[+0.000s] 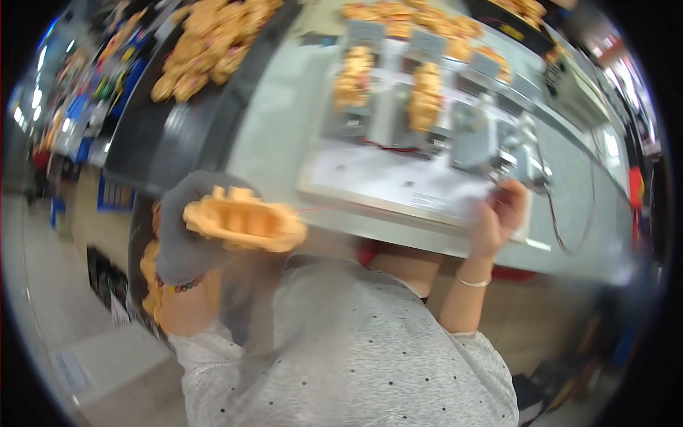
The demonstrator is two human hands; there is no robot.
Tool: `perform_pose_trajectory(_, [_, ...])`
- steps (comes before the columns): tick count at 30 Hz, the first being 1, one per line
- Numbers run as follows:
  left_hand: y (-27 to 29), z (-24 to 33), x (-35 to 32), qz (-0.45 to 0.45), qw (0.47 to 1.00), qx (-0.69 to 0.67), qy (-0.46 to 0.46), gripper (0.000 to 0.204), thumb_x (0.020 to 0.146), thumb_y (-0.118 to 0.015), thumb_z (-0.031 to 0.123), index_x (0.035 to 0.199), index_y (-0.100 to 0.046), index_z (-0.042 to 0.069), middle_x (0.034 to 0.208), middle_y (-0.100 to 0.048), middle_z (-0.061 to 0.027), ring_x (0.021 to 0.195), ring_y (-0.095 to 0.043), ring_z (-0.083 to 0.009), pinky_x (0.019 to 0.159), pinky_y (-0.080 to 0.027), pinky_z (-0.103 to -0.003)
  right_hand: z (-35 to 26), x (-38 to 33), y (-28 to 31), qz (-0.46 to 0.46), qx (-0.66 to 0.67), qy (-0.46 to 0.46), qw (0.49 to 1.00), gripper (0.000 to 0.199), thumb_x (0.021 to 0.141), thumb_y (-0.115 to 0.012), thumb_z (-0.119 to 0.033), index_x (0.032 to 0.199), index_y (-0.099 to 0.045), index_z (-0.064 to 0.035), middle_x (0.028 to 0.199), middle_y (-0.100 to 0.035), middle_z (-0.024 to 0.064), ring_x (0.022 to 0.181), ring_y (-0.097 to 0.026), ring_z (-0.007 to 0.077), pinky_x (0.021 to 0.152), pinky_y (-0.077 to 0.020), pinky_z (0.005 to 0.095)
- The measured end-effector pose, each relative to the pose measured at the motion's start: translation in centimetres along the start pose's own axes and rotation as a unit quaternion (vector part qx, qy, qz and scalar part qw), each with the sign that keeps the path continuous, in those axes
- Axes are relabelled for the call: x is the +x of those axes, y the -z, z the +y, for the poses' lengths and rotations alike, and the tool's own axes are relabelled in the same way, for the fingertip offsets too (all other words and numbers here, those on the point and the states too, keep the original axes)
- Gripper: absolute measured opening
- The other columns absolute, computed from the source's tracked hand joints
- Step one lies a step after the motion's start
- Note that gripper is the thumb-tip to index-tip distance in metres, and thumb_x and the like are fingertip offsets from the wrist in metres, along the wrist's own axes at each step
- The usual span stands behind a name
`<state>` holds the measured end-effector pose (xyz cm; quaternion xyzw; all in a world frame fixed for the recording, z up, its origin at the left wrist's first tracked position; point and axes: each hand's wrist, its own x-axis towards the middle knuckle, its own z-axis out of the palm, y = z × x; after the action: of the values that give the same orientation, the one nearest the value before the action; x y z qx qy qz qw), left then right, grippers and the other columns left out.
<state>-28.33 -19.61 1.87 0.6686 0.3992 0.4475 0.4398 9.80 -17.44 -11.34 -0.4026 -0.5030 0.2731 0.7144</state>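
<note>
My left hand (186,235), in a grey glove, grips an orange moulded plastic part (245,222) with a hollow, ribbed inside, held off the table's near left edge. A thin red line, like a wire, runs right from the part. My right hand (506,213) is bare, its fingers curled together above the near right corner of a white board (370,174). Whatever is between those fingers is hidden and blurred. Just beyond them stands a metal clamp fixture (523,153). Two similar orange parts (353,78) sit in grey fixtures on the board.
A black tray (167,142) at the left holds a heap of orange parts (206,50). More orange parts (398,18) lie at the table's back. A grey box-shaped device (580,89) stands back right, with a cable (562,238) looping near it. Below my left arm are further orange parts (151,277).
</note>
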Motion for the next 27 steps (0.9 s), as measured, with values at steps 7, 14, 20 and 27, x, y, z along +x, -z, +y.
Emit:
perform_pose_trajectory(7, [-14.7,3.9,20.6,-0.124,0.708,0.474,-0.508,0.029,0.060,-0.072,0.003,0.085,-0.060,0.011,0.093,-0.060,-0.0047,0.089,-0.058,-0.0253,0.073,-0.049,-0.035,-1.5,0.8,0.0,0.036,-0.072,0.011,0.997,0.036,0.063,-0.060,0.001,0.098,-0.054,0.0008,0.087,-0.054,0.0044,0.061,-0.043,0.0070,0.053,-0.0357,0.0189])
perform_pose_trajectory(14, [-22.0,-2.3,30.0,-0.201,0.625,0.611,-0.443,0.017,0.072,-0.063,0.007,0.088,-0.063,0.012,0.094,-0.061,-0.0075,0.089,-0.062,-0.0248,0.069,-0.054,-0.034,-1.5,1.0,-0.4,0.028,-0.101,0.055,0.993,0.035,0.061,-0.061,-0.005,0.095,-0.055,-0.0017,0.081,-0.055,0.0057,0.053,-0.042,0.0098,0.049,-0.0352,0.0229])
perform_pose_trajectory(20, [-22.7,-2.3,26.1,-0.258,0.675,0.485,-0.493,0.027,0.067,-0.060,-0.005,0.088,-0.057,0.012,0.091,-0.057,-0.0055,0.094,-0.054,-0.0276,0.078,-0.050,-0.036,-1.5,0.9,-0.1,0.016,-0.120,0.060,0.991,0.037,0.058,-0.063,-0.010,0.094,-0.055,-0.0021,0.079,-0.054,0.0057,0.051,-0.040,0.0120,0.048,-0.0335,0.0245])
perform_pose_trajectory(27, [-23.2,-0.7,23.1,-0.402,0.822,0.281,-0.290,0.058,0.066,-0.066,0.018,0.120,-0.049,0.009,0.104,-0.058,-0.0112,0.104,-0.053,-0.0266,0.090,-0.044,-0.034,-1.7,1.0,0.0,0.006,-0.128,0.071,0.989,0.039,0.057,-0.063,-0.010,0.094,-0.055,-0.0016,0.079,-0.054,0.0066,0.052,-0.039,0.0122,0.047,-0.0329,0.0244])
